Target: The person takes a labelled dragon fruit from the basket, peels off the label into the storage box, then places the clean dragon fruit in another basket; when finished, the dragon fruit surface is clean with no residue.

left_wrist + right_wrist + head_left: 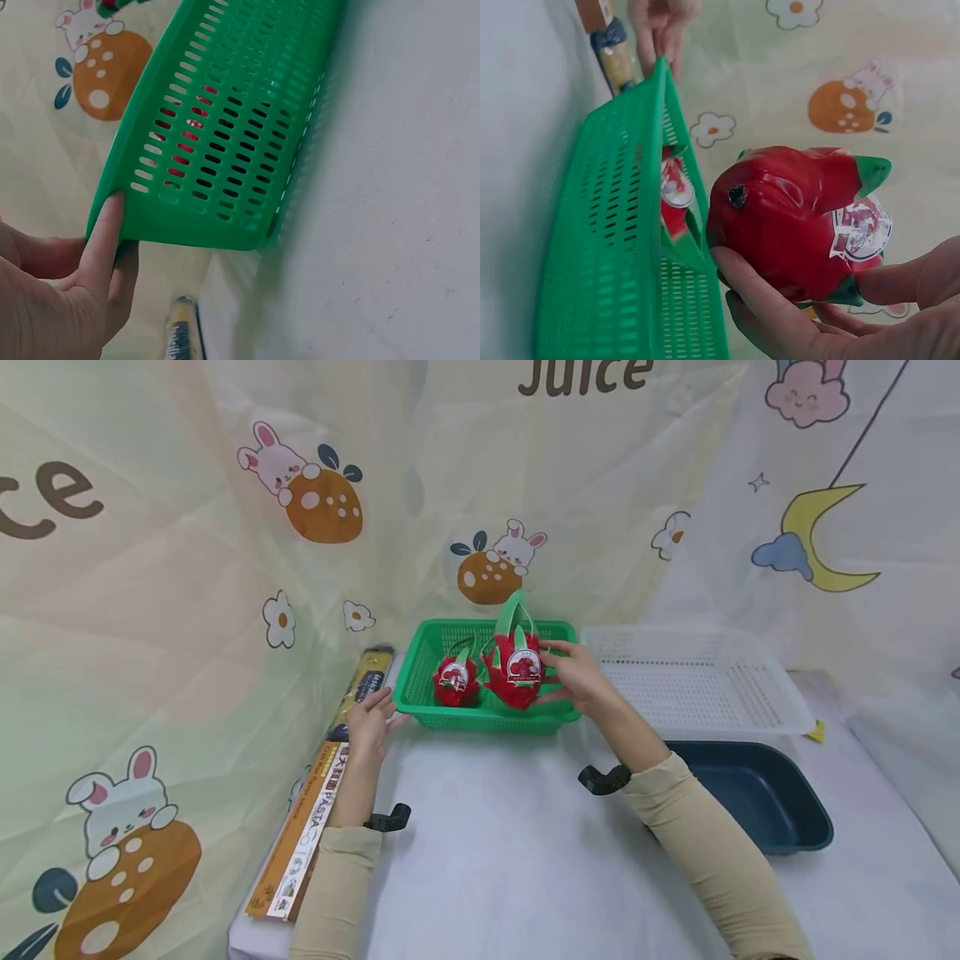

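A red dragon fruit point(514, 670) with green leafy tips and a round label is held by my right hand point(576, 677) over the right half of the green basket point(487, 720). The right wrist view shows the fingers and thumb around the lower side of this dragon fruit point(780, 217). A second, smaller dragon fruit point(456, 681), also labelled, lies inside the basket to the left. At the basket's left end, my left hand point(369, 720) grips the corner. In the left wrist view, the index finger lies on the outer side of the basket point(195, 225), by the rim.
A white perforated basket point(697, 722) stands to the right, with a dark blue tub point(780, 810) in front of it. Along the table's left edge lie a pasta box point(303, 831) and a yellow and dark blue packet point(367, 681). A printed cloth hangs behind.
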Demonstrator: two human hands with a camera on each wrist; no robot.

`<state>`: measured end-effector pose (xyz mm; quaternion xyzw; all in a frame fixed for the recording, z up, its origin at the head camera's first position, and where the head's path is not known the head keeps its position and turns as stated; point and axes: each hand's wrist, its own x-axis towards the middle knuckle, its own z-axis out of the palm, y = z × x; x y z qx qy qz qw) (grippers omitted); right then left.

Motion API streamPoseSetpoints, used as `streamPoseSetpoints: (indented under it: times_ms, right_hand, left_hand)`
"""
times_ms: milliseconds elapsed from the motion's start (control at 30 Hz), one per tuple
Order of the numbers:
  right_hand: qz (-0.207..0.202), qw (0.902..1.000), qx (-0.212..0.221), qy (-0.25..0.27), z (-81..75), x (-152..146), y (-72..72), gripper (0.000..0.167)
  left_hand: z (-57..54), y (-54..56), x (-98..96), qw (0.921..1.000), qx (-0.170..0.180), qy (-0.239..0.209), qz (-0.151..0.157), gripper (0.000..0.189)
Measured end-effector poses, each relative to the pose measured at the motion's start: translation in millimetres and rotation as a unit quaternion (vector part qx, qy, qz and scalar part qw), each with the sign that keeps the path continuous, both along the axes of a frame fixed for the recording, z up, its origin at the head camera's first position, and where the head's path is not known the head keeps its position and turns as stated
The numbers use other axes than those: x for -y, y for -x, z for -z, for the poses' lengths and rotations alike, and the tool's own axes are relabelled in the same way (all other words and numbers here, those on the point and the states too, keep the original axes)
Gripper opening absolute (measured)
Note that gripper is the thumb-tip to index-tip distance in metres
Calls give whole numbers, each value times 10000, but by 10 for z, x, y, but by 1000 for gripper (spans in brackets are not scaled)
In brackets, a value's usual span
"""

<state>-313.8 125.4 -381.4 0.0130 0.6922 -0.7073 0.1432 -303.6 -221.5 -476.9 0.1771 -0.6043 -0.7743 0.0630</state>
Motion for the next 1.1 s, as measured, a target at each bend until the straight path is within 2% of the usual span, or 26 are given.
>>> streamPoseSetpoints:
  times_ms: [233,467,700,1100]
  right_hand:
    - [-69,9998,-159,-121,-80,-102,-240,56]
    - [-6,9992,-277,-271,-64,-181,-453,56]
    - [-6,9984,-456,-333,83,-272,-684,60]
    - [-81,9989,-455,-123,342,-370,-1100,61]
  left_hand:
    - [-13,24,11,9997,-13,-219,-60,48]
    - [-16,9,3,9993,-12,-332,-160,48]
    - [3,19,0,9990,-22,-405,-171,49]
    - [2,8,-3,9989,-21,-433,-178,47]
